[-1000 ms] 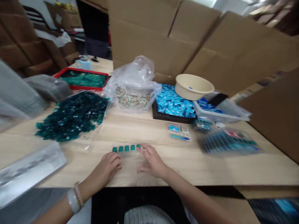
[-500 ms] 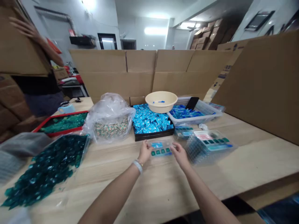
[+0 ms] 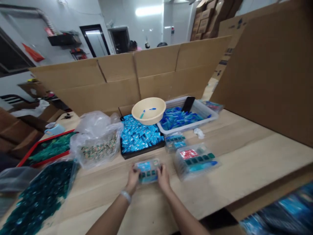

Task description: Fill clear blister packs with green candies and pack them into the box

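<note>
Table [image 3: 239, 143]: pale wood-grain top, its front edge slanting across the lower right.
Left: a heap of dark green pieces [image 3: 46, 192] on clear plastic [image 3: 73, 178], a red tray [image 3: 29, 151] behind, a light blue mug [image 3: 55, 129] farther back.
Middle: a plastic bag [image 3: 95, 123] of small bits, beside a black box [image 3: 143, 150] of blue packets.
Right: a white basket [image 3: 190, 125], a crumpled tissue [image 3: 199, 133], a low stack of cases [image 3: 174, 144] and a taller stack [image 3: 182, 167].
Near front: one clear case [image 3: 148, 170], perhaps touching the wood; blur makes it hard to tell.
</note>
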`<state>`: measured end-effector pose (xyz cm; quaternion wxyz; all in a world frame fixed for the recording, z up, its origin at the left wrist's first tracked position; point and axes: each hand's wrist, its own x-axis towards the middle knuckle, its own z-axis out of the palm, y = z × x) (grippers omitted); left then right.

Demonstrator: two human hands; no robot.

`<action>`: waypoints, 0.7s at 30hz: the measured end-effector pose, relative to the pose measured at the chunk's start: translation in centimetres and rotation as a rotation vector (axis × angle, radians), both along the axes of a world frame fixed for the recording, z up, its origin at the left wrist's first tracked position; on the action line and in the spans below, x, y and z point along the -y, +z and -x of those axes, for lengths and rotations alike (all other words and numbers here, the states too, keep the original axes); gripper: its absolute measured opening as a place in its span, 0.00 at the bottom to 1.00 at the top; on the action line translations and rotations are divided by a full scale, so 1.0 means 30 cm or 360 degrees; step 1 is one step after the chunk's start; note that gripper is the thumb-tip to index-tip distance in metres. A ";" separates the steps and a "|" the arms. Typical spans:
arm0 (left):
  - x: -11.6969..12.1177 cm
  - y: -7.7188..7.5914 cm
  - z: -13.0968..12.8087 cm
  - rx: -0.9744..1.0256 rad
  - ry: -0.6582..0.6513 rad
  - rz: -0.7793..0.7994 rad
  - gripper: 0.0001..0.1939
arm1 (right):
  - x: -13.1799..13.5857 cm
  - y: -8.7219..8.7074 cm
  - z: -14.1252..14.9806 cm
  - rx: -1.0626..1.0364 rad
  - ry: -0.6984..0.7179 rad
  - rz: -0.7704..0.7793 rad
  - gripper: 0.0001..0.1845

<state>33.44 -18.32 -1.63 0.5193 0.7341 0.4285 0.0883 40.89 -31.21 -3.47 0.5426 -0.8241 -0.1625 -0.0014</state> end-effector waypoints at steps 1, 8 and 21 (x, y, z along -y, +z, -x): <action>0.009 0.036 0.030 0.0068 0.0146 0.0183 0.28 | 0.022 0.044 0.030 -0.0048 0.0046 -0.0045 0.12; 0.267 0.463 0.031 0.0189 -0.0300 0.0427 0.23 | 0.423 0.431 0.009 -0.0726 0.0239 -0.0727 0.26; 0.413 0.413 -0.390 0.0026 -0.0182 0.0638 0.43 | 1.105 0.246 -0.698 -0.0938 -0.0889 -0.1214 0.21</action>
